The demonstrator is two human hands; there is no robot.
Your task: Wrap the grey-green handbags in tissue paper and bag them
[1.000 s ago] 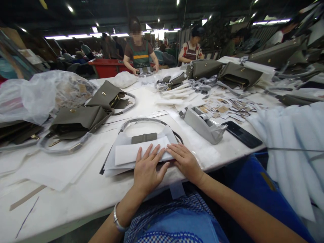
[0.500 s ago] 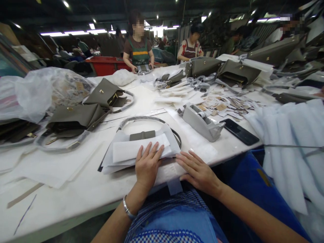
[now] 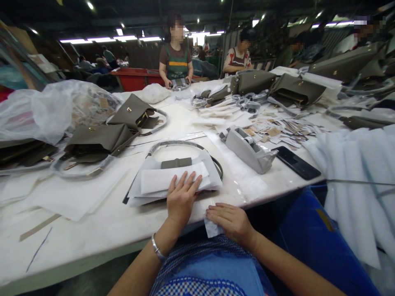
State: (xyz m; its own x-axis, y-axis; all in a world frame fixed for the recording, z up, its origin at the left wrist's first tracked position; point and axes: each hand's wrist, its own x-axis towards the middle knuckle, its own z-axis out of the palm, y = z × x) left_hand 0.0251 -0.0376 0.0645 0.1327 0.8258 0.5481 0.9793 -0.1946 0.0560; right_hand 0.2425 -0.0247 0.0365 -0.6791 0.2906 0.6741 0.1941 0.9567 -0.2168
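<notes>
A handbag lies on the table, wrapped in white tissue paper, with its grey-wrapped strap looped behind it. A dark olive bag tab shows between the sheets. Across the front rests a white foam strip, and my left hand lies flat on its right end, fingers a little apart. At the table's front edge, my right hand has its fingers together over a small translucent sheet that hangs past the edge. The right thumb is hidden.
A grey tape dispenser and a black phone stand to the right. Olive handbags lie at the left. Tags are scattered further back. White foam sheets and a blue bin are at the right. A co-worker stands opposite.
My right hand has moved left and down from beside the bag onto the small sheet, and its fingers have closed together. My left hand stays on the foam strip.
</notes>
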